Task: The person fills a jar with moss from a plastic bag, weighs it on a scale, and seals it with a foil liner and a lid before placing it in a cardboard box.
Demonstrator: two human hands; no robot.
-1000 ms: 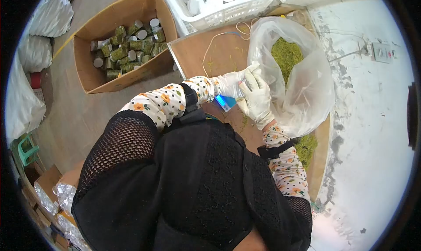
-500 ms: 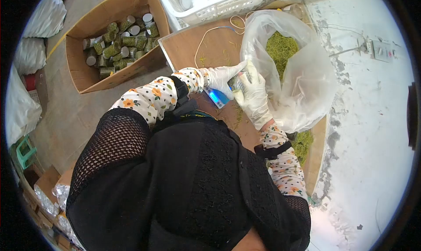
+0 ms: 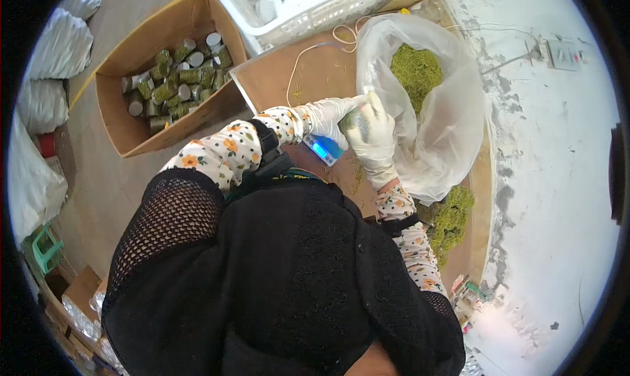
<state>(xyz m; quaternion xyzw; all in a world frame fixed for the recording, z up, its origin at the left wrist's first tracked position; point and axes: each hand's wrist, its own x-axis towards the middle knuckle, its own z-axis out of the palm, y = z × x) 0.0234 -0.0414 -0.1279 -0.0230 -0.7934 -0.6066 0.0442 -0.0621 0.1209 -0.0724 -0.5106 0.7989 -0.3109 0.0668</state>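
Observation:
A clear jar (image 3: pixel 355 125) with green stuff in it sits between my two gloved hands, above the table. My left hand (image 3: pixel 331 119) is closed against the jar's left side. Around its right side wrap the fingers of my right hand (image 3: pixel 373 134). Just below my left hand a small scale (image 3: pixel 323 149) shows a lit blue display. To the right of my hands, an open clear plastic bag (image 3: pixel 453 123) holds a green, moss-like material (image 3: pixel 417 76). More of this loose green material (image 3: pixel 453 220) lies beside my right forearm.
A cardboard box (image 3: pixel 121 123) at upper left holds several filled jars (image 3: pixel 167 90). A white crate (image 3: pixel 315 16) with several white-lidded items stands at the top. A cable (image 3: pixel 293 67) crosses the brown table (image 3: pixel 266 77). At far left are white sacks (image 3: pixel 39 172) and a green stool (image 3: pixel 47 248).
The view has shifted slightly. More of the jar shows between my hands, and more loose green material is visible beside my right forearm.

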